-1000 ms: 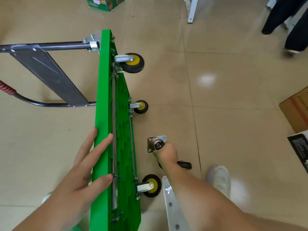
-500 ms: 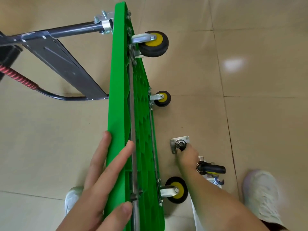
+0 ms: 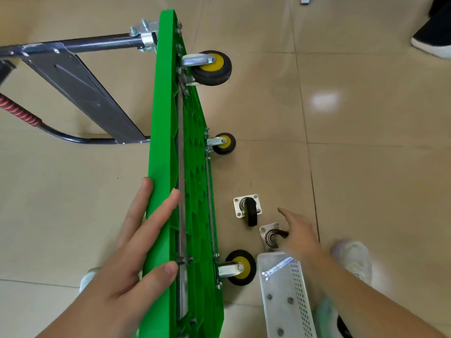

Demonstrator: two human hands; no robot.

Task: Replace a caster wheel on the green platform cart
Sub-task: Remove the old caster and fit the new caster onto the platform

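Observation:
The green platform cart stands on its long edge, underside facing right. Three yellow-hubbed casters are mounted on it: one at the top, a small one in the middle, one at the bottom. My left hand lies flat along the cart's upper edge, fingers straight, thumb on the metal rail. One loose black caster sits on the floor on its plate. Beside it my right hand grips the wheel end of a second loose caster, whose plate faces the camera.
A perforated metal tray with a wrench and a few bolts lies on the tiled floor at the bottom right. The cart's folded black handle extends left. My shoe is by my right hand; another person's shoe is at top right.
My right hand has drawn back toward the tray with a caster in it. A loose caster now stands on the floor left of that hand. The left hand stays on the cart edge.

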